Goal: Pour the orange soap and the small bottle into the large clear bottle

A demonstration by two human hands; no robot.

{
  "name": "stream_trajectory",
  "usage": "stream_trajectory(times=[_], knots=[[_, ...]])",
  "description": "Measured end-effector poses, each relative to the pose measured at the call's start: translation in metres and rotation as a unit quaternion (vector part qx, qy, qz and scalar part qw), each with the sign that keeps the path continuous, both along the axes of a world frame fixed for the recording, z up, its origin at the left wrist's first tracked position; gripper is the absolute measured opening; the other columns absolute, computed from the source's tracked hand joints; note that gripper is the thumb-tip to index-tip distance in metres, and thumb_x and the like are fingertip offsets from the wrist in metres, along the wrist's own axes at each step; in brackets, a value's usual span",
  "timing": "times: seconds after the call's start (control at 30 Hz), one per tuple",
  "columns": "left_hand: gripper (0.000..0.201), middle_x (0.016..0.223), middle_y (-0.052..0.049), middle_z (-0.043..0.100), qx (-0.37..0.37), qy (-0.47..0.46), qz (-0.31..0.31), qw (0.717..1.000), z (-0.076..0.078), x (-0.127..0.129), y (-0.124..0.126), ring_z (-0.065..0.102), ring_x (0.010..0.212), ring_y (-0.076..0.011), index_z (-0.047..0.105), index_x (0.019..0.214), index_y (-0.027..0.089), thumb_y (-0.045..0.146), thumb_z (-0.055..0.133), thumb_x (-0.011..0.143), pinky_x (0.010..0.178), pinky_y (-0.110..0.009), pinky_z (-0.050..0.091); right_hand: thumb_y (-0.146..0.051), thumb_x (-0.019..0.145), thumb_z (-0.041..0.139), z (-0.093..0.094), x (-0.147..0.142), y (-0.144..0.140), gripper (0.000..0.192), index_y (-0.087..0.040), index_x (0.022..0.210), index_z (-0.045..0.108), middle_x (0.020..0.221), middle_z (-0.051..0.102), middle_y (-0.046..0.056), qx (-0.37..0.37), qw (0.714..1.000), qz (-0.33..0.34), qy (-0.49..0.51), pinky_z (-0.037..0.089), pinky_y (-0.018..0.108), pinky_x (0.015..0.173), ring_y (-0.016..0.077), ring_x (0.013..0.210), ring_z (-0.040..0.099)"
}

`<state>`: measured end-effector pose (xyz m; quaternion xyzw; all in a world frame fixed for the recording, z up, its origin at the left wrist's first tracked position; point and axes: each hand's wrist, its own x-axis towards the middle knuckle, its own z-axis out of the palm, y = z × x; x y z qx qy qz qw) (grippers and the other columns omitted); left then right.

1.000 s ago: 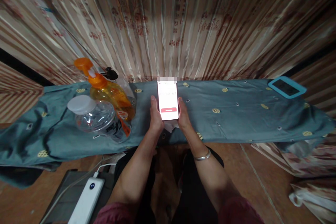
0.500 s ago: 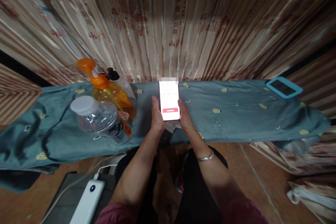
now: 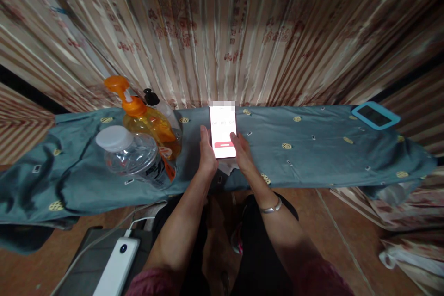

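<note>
Our right thumb has moved onto the phone's red button.

We hold the phone (image 3: 222, 132) over the counter (image 3: 312, 148): left hand (image 3: 207, 157) grasping its edge, right hand (image 3: 243, 155) supporting and pressing.

phone (image 3: 222, 129) top blurred, screen text unreadable, power bank (image 3: 116, 268) cut off

bottles (image 3: 138, 143) crowd left, cloth (image 3: 312, 148) bare right
</note>
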<state>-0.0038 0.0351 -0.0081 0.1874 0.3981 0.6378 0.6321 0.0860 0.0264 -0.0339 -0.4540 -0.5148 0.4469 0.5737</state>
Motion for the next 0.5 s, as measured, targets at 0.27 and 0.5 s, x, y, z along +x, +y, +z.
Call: stream_trajectory(times=[0.27, 0.5], knots=[[0.059, 0.102, -0.011, 0.076, 0.021, -0.022, 0.009, 0.999, 0.009, 0.001, -0.001, 0.065, 0.115, -0.0252, 0.062, 0.123, 0.012, 0.050, 0.026, 0.097, 0.100, -0.037, 0.052, -0.055, 0.070, 0.072, 0.009, -0.005, -0.015, 0.101, -0.005, 0.146, 0.028, 0.142, 0.047, 0.025, 0.014, 0.979, -0.080, -0.187, 0.039, 0.053, 0.106, 0.0369, 0.128, 0.049], [0.060, 0.107, -0.009, 0.075, 0.038, -0.036, -0.012, 0.999, 0.014, 0.001, -0.007, 0.066, 0.113, -0.0240, 0.062, 0.123, 0.015, 0.053, 0.024, 0.097, 0.101, -0.036, 0.051, -0.050, 0.069, 0.069, 0.003, -0.011, -0.021, 0.102, 0.004, 0.144, 0.027, 0.148, 0.037, 0.028, -0.001, 0.961, -0.090, -0.260, 0.031, 0.049, 0.113, 0.0362, 0.137, 0.037]])
